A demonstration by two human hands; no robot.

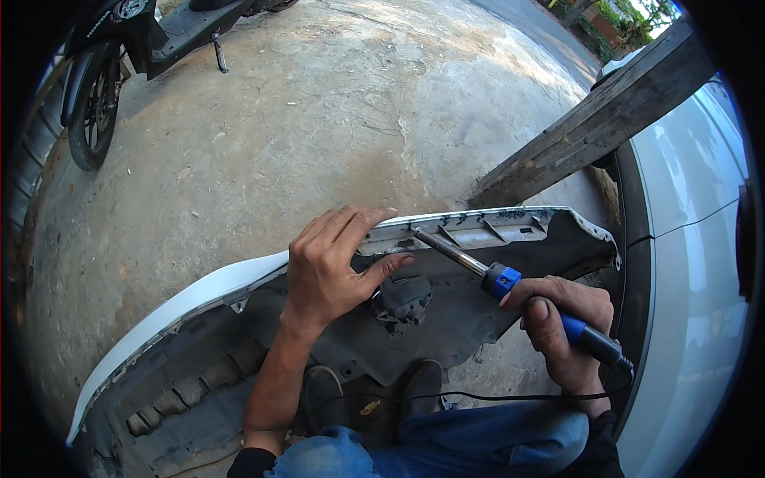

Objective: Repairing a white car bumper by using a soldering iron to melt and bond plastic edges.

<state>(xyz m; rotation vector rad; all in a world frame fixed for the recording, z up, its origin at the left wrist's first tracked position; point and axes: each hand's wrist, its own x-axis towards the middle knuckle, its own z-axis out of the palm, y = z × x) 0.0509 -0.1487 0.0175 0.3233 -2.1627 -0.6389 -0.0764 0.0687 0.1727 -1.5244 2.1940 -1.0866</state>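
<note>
A white bumper with a black inner side lies across my view, its white flange having ribs and dark rough marks. My left hand is closed over its upper edge, thumb on the inner side. A black fitting sits inside the bumper below that thumb. My right hand grips a soldering iron with a blue-and-black handle and metal shaft. The iron's tip is at the flange, just right of my left fingers; I cannot tell if it touches. A black cord runs from the handle across my legs.
A black scooter stands at upper left on the concrete floor, beside a metal sheet wall. A wooden post rises just beyond the bumper's right end. A white car fills the right side. My shoes are below the bumper.
</note>
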